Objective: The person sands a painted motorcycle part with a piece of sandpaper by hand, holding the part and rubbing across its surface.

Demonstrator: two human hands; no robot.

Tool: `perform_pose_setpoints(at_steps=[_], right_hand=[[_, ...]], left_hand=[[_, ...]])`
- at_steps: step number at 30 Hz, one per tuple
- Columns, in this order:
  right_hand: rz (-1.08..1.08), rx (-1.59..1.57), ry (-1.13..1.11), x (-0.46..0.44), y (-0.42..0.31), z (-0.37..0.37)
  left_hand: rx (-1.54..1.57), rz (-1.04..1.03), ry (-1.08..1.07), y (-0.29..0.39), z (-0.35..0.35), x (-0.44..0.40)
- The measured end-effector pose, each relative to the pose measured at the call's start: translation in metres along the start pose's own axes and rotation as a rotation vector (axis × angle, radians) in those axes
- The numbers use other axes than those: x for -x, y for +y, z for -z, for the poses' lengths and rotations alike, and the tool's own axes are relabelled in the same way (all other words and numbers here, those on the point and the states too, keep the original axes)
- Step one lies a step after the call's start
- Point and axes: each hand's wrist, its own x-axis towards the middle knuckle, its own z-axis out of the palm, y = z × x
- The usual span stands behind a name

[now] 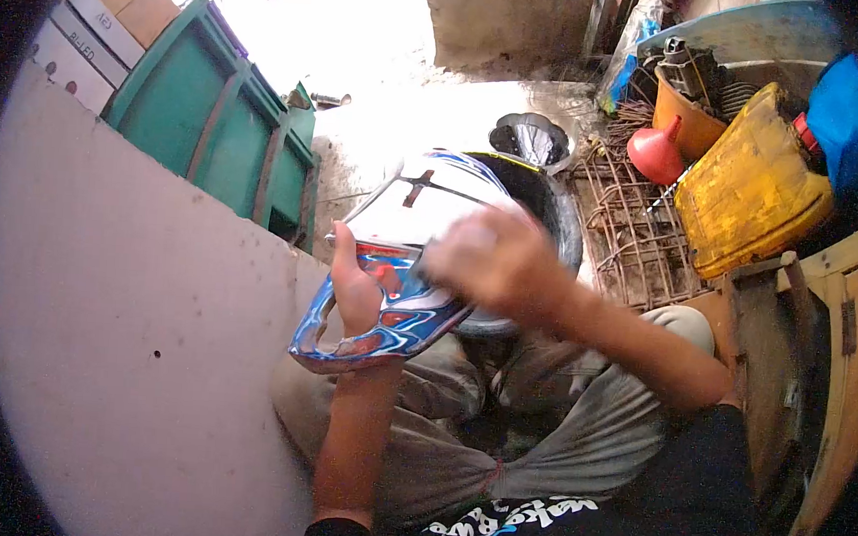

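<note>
"Black cloth comes first. What lies beyond the shirt [676, 489] with its white lettering?"

"Grey trousers [591, 430], knees spread, and above them what looks like a helmet [407, 229], white on top, patterned in blue, red and white on the side nearer the wearer."

"Who has hold of it?"

"The left hand [355, 298]. It seems to reach through the opening in the patterned part, thumb up, so I'd call it clamped on the helmet, though most of its fingers are hidden."

"And the right hand [488, 262]?"

"Curled and blurred, against or just over the helmet's side. Something dark may be under its fingers; I can't tell whether they are closed on anything."

"So which step is this?"

"Handwork on the surface, I'd judge: the left steadying, the right rubbing or pressing."

"What does the next move call for?"

"A firm left grip and even pressure from the right, I think, so that the shell doesn't slip towards the dark tub [571, 228] just past it. Whether those two touch, I can't tell."

"Farther off?"

"A rusty wire rack [638, 227] to the right, then a yellow container [753, 194] and a red funnel [657, 156]; beyond the tub, a scalloped bowl [561, 140]."
</note>
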Motion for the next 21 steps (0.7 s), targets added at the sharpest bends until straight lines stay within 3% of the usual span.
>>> perform_pose_setpoints(at_steps=[2,4,7,8,11,12,14,15,16,17,19,21], right_hand=[[-0.152,0.034,-0.011,0.005,0.042,-0.005],[-0.094,0.076,-0.036,0.004,0.018,-0.009],[0.143,-0.145,0.108,0.001,-0.036,0.004],[0.163,-0.139,0.108,0.000,-0.038,0.009],[-0.115,0.031,-0.003,0.006,0.038,-0.008],[-0.175,0.011,-0.039,0.010,0.044,-0.009],[-0.016,-0.026,-0.052,-0.001,0.003,0.000],[0.118,-0.095,0.092,0.003,-0.025,-0.009],[0.167,-0.263,0.147,0.001,-0.046,0.004],[0.153,-0.168,0.108,0.003,-0.040,0.000],[-0.004,-0.009,-0.024,-0.003,0.000,0.006],[-0.089,0.041,-0.040,0.009,0.038,-0.009]], left_hand=[[-0.018,-0.011,-0.009,0.002,-0.001,0.000],[0.043,0.012,-0.022,0.001,-0.002,-0.002],[0.197,0.174,0.148,0.015,-0.030,0.007],[0.140,0.118,0.070,0.012,-0.022,0.006],[0.061,0.024,-0.143,0.003,0.008,-0.004],[0.086,0.022,-0.068,0.003,0.001,-0.001],[0.143,0.006,0.079,0.004,-0.023,0.002],[0.143,0.016,0.098,0.004,-0.025,0.002],[0.135,0.025,0.115,0.004,-0.025,0.002],[0.119,0.038,0.131,0.005,-0.022,0.003],[0.248,0.082,-0.239,-0.009,0.024,-0.014],[0.189,0.055,-0.332,-0.009,0.032,-0.017]])
